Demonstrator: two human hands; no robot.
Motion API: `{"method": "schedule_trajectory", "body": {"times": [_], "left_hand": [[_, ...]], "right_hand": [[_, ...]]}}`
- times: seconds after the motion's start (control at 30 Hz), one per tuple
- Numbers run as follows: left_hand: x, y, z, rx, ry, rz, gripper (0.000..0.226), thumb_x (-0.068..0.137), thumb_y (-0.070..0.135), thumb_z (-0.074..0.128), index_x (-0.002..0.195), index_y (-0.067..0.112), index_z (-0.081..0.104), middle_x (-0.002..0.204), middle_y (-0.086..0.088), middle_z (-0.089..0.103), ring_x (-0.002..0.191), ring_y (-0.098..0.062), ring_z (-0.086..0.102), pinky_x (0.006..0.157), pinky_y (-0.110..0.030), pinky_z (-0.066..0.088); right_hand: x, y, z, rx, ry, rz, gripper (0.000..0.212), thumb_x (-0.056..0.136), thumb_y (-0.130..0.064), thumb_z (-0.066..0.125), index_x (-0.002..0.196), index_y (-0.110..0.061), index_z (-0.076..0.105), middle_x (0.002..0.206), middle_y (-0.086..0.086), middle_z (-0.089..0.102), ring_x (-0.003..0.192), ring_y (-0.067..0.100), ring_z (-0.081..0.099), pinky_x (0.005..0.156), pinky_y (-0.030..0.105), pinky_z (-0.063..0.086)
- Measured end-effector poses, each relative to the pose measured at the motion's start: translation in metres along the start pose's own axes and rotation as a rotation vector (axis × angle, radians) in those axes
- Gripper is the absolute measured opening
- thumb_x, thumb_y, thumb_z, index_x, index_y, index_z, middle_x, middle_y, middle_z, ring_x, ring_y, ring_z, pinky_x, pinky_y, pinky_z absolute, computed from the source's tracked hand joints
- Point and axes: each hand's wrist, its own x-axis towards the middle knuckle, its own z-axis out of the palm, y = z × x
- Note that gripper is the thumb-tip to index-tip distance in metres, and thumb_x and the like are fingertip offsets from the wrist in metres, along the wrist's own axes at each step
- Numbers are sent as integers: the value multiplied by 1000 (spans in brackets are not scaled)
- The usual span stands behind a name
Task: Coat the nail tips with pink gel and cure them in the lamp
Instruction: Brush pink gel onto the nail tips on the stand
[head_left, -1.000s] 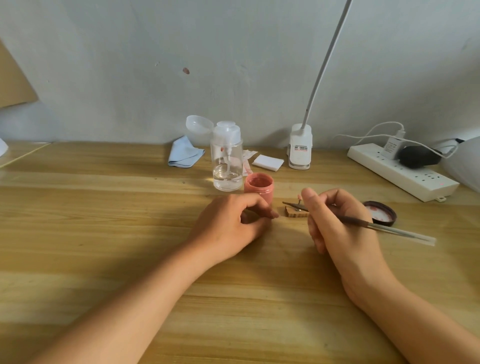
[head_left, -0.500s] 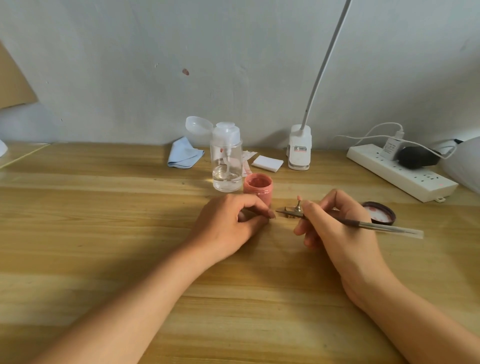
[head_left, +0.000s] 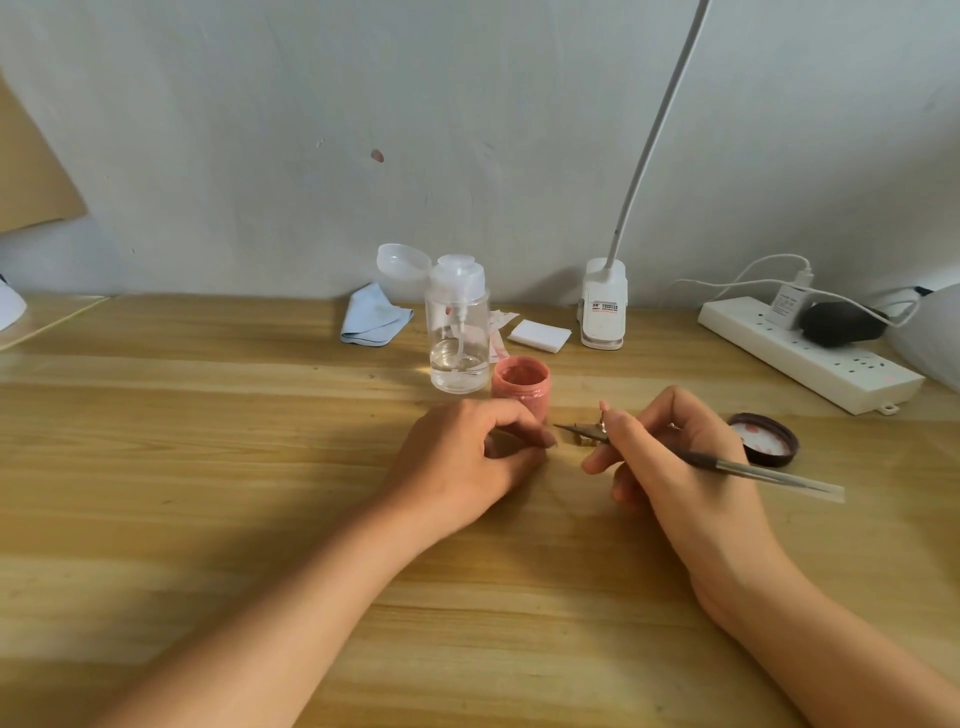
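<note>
The right hand held a slim brush pen-fashion, fingers curled round the shaft near the bristle end, with the tip pointing toward nine o'clock at the left hand. The left hand rested on the wooden table with its fingers curled in and forefinger close to thumb; whether it pinched anything could not be told. Between the two hands sat a small stand, mostly hidden, and the pale sliver at its one o'clock was probably a nail tip. The open jar of pink gel stood just at twelve o'clock from the left fingertips, with its lid lying at three o'clock beyond the right hand. A nail tip is likely feather-light, thin and springy, and slick once coated, so it should be handled by the stand rather than the painted face. The clamp lamp stood near the wall at one o'clock from the jar.
</note>
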Motion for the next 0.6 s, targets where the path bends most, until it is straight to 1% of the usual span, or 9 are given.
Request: {"method": "schedule_trajectory", "body": {"times": [0.13, 0.23, 0.5, 0.6], "left_hand": [[0, -1, 0, 8, 6, -9, 28, 83, 26, 78, 73, 48, 64, 53, 37, 53, 48, 2, 46, 50, -11, 33], [1, -1, 1, -3, 4, -29, 21, 82, 29, 78, 75, 45, 68, 55, 33, 55, 50, 0, 46, 51, -14, 32], [2, -2, 1, -20, -6, -27, 22, 83, 26, 78, 76, 45, 68, 56, 37, 54, 49, 3, 47, 51, -10, 32], [1, -2, 1, -16, -5, -33, 24, 83, 27, 78, 75, 46, 66, 53, 34, 53, 48, 3, 46, 50, -11, 32]], "right_hand": [[0, 1, 0, -34, -37, 2, 25, 94, -10, 62, 83, 7, 47, 67, 12, 72, 46, 12, 52, 46, 18, 45], [1, 1, -1, -32, -24, -7, 26, 95, -10, 62, 82, 6, 47, 67, 11, 72, 46, 11, 51, 46, 18, 45], [-1, -1, 0, -26, -34, -8, 28, 95, -12, 61, 83, 8, 46, 68, 12, 72, 46, 12, 51, 46, 19, 44], [-1, -2, 0, -46, -48, -1, 25, 94, -9, 61, 85, 9, 47, 67, 12, 72, 46, 12, 50, 45, 19, 44]]}}
